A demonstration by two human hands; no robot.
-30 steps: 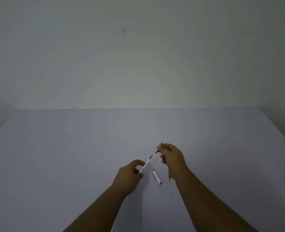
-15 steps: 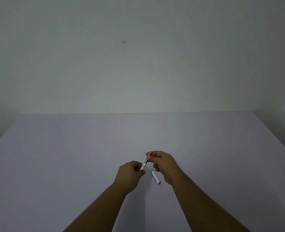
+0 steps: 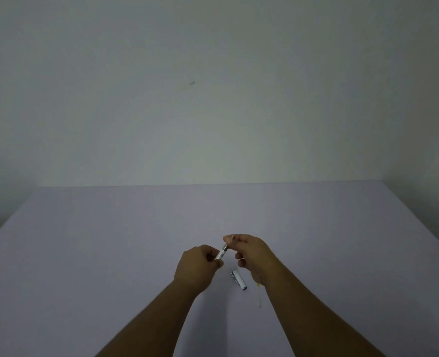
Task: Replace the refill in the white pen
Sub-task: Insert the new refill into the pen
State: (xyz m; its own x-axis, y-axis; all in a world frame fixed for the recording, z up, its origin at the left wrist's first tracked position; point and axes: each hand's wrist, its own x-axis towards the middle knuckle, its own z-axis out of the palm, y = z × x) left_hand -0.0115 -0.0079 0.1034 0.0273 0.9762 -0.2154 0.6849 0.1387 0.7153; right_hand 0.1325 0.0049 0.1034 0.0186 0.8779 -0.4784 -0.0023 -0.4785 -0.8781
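My left hand [image 3: 197,266] grips the white pen barrel [image 3: 221,253], which slants up to the right above the table. My right hand [image 3: 251,253] pinches the metal tip piece [image 3: 228,245] at the barrel's upper end, so both hands meet on the pen. The white pen cap [image 3: 239,279] with a silver clip lies on the table just below my hands. A thin pale refill [image 3: 259,296] with a yellowish end lies beside my right wrist, partly hidden by it.
The lavender table [image 3: 110,253] spreads wide around my hands, its far edge against a plain pale wall [image 3: 213,99]. The table's right edge runs diagonally at the right of the frame.
My right hand brought the tip piece down along the refill to the barrel held in my left hand. The exposed refill is no longer seen between my hands. The view tilted slightly.
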